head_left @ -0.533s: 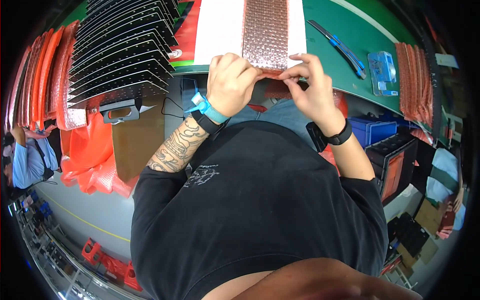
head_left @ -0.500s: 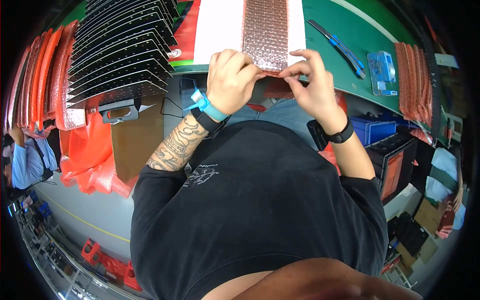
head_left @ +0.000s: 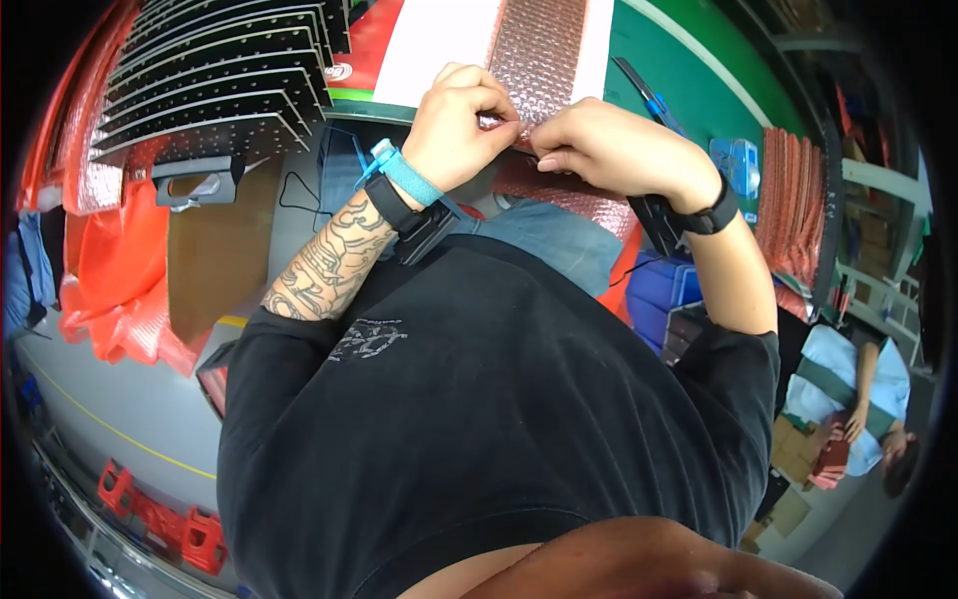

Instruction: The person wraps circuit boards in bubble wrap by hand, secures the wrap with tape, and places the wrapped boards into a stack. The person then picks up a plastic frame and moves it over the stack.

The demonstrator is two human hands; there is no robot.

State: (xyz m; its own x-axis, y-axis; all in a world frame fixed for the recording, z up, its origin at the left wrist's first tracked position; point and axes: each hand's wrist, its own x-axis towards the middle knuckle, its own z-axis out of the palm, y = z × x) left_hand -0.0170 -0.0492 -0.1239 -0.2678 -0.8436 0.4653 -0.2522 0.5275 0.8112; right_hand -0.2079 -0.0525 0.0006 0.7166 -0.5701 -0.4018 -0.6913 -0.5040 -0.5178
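Note:
A strip of pinkish-red bubble wrap (head_left: 540, 58) lies on a white sheet (head_left: 436, 45) at the table's front edge. My left hand (head_left: 461, 125) pinches the near edge of the wrap between thumb and fingertips. Close beside it, my right hand (head_left: 624, 152) is turned back-up, its fingers curled at the same edge with the thumb below. The fingertips of both hands almost meet. Below the table edge, more bubble wrap (head_left: 569, 197) shows over my lap under the right hand.
Black perforated panels (head_left: 215, 98) stand in a row at left, near red bubble wrap bags (head_left: 130, 290). On the green table at right lie a utility knife (head_left: 654, 100), a blue tape dispenser (head_left: 736, 168) and stacked bubble wrap bags (head_left: 793, 200). A co-worker (head_left: 848, 394) is at far right.
My right hand has rolled from palm-side showing to back-up, its fingers curling in. My left hand keeps its pinch. The whole view has shifted and tilted, and more wrap shows below the edge.

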